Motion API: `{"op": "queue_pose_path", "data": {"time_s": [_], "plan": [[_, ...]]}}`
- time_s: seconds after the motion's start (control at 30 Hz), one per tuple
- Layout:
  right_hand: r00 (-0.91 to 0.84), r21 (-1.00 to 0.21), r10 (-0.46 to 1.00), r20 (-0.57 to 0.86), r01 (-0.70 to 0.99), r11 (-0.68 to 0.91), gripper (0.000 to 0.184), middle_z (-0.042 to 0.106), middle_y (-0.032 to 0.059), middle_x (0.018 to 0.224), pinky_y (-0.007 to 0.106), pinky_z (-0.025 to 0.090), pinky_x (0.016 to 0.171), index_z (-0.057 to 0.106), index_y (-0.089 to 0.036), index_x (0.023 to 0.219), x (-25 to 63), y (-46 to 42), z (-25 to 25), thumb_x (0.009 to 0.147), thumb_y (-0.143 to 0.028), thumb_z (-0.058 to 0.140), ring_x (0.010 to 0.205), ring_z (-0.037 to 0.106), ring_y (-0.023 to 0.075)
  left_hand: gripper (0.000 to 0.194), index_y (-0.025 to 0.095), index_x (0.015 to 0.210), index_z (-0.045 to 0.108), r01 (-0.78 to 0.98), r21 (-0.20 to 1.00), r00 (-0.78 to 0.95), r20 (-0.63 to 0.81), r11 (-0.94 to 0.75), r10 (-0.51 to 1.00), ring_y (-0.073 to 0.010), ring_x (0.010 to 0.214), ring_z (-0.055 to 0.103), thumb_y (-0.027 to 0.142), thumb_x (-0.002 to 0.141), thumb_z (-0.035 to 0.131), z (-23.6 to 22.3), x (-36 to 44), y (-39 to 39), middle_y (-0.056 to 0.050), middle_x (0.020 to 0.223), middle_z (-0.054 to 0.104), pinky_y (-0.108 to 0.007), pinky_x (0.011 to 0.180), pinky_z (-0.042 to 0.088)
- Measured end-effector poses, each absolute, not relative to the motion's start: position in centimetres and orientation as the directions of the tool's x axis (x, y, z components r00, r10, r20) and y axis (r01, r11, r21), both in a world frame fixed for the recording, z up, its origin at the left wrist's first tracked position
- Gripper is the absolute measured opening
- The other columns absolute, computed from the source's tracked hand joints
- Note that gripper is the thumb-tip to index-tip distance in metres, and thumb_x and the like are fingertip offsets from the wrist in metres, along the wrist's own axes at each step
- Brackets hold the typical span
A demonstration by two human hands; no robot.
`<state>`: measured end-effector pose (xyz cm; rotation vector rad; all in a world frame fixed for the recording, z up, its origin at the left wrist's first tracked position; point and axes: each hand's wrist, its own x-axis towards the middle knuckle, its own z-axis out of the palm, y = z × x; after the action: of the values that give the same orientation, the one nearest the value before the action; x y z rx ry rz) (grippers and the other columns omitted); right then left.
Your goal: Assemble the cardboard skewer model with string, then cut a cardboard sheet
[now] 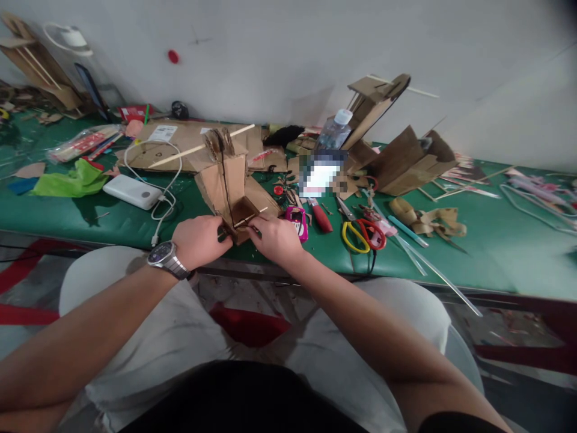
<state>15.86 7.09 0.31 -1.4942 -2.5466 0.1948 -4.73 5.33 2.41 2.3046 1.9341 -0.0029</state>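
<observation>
A brown cardboard model [232, 174] stands at the table's near edge, with an upright tower and a small open box at its foot. A dark cord [223, 174] runs down from the tower's rounded top to a thin wooden stick [259, 213] lying across the box. My left hand [201, 239], below a metal wristwatch [167, 260], closes its fingers on the box's left corner. From the right, my right hand [277, 239] pinches at the stick beside the box's edge; its fingertips are partly hidden. A longer wooden stick [202, 146] passes through the tower's top.
Right of the model lie a pink-framed item [297, 224], a red-handled tool [321, 218], scissors [356, 236] and clear plastic rods [444, 279]. A bottle [334, 131] and cardboard bag [412, 165] stand behind. Leftward are a white power bank [132, 192] with cable and green plastic [74, 180].
</observation>
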Motion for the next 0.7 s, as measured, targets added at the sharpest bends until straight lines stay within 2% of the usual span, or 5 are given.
{"op": "queue_pose_path", "data": {"time_s": [0.1, 0.2, 0.33, 0.5, 0.7], "plan": [[-0.531, -0.222, 0.837, 0.132, 0.807, 0.547, 0.036, 0.068, 0.0079, 0.143, 0.029, 0.051, 0.074, 0.074, -0.022, 0.117, 15.72, 7.1, 0.25, 0.111, -0.038, 0.043, 0.109, 0.073, 0.0211, 0.041, 0.024, 0.098, 0.074, 0.981, 0.104, 0.172, -0.112, -0.161, 0.979, -0.0329, 0.092, 0.076, 0.061, 0.09, 0.058, 2.43, -4.84, 5.33, -0.011, 0.103, 0.08, -0.034, 0.062, 0.045], [-0.579, -0.217, 0.809, 0.103, 0.781, 0.586, 0.037, 0.059, 0.0076, 0.155, 0.029, 0.053, 0.075, 0.071, -0.021, 0.124, 15.38, 7.25, 0.12, 0.111, -0.036, 0.04, 0.116, 0.071, 0.0216, 0.04, 0.023, 0.097, 0.074, 0.981, 0.095, 0.18, -0.093, -0.171, 0.979, -0.0343, 0.093, 0.076, 0.058, 0.091, 0.056, 2.29, -4.85, 5.33, -0.011, 0.104, 0.079, -0.035, 0.062, 0.046], [-0.623, -0.193, 0.781, 0.049, 0.761, 0.619, 0.037, 0.06, 0.0098, 0.155, 0.03, 0.055, 0.078, 0.067, -0.021, 0.131, 15.02, 7.45, -0.21, 0.111, -0.035, 0.04, 0.119, 0.07, 0.0237, 0.038, 0.021, 0.091, 0.071, 0.982, 0.082, 0.175, -0.062, -0.17, 0.983, -0.0359, 0.091, 0.076, 0.055, 0.09, 0.054, 2.01, -4.9, 5.44, -0.013, 0.101, 0.078, -0.036, 0.061, 0.046], [-0.63, -0.175, 0.775, 0.047, 0.759, 0.627, 0.035, 0.062, 0.011, 0.152, 0.031, 0.055, 0.076, 0.067, -0.02, 0.129, 14.88, 7.51, -0.38, 0.11, -0.034, 0.04, 0.117, 0.071, 0.0244, 0.038, 0.02, 0.091, 0.072, 0.987, 0.072, 0.15, -0.093, -0.144, 0.984, -0.036, 0.091, 0.076, 0.054, 0.091, 0.052, 1.84, -4.97, 5.67, -0.014, 0.1, 0.078, -0.037, 0.063, 0.049], [-0.636, -0.171, 0.768, 0.075, 0.751, 0.638, 0.035, 0.062, 0.0078, 0.152, 0.031, 0.055, 0.074, 0.067, -0.021, 0.128, 14.88, 7.55, -0.66, 0.109, -0.032, 0.04, 0.115, 0.072, 0.0243, 0.04, 0.021, 0.089, 0.072, 0.988, 0.071, 0.147, -0.124, -0.139, 0.981, -0.0366, 0.091, 0.076, 0.051, 0.093, 0.047, 1.84, -4.94, 5.85, -0.015, 0.099, 0.079, -0.038, 0.062, 0.048]]}}
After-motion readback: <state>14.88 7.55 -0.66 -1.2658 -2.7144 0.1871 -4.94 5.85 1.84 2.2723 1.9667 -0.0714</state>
